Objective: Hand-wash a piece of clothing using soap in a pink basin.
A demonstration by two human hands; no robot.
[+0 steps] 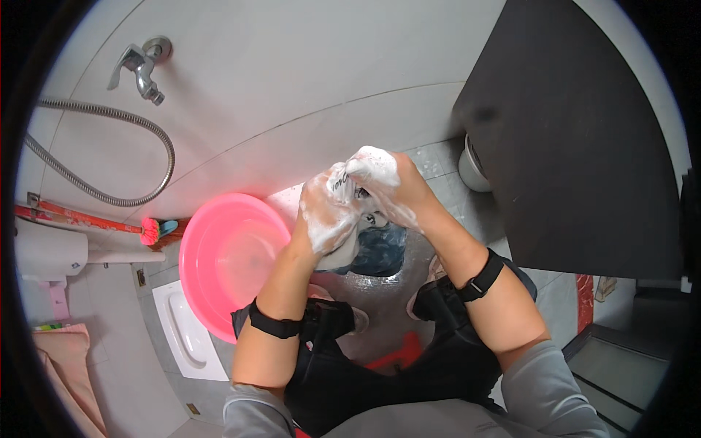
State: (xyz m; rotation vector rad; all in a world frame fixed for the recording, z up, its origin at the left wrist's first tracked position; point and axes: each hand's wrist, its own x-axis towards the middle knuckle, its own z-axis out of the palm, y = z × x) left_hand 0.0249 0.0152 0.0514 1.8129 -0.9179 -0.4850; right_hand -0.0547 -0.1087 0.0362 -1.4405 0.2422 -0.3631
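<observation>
My left hand and my right hand are close together in front of me, both coated in white suds. Between them they grip a wet white cloth with dark print, bunched up and covered in foam. Its folds hide most of my fingers. Just under my hands lies dark blue-grey wet fabric, with a paler part beside it. Whether it is one piece with the white cloth, I cannot tell. Shiny wet surface surrounds this fabric.
A pink basin stands at my left, beside a white squat toilet. On the wall are a chrome tap and a metal hose. A pink brush is at far left. A dark panel and white bin stand right.
</observation>
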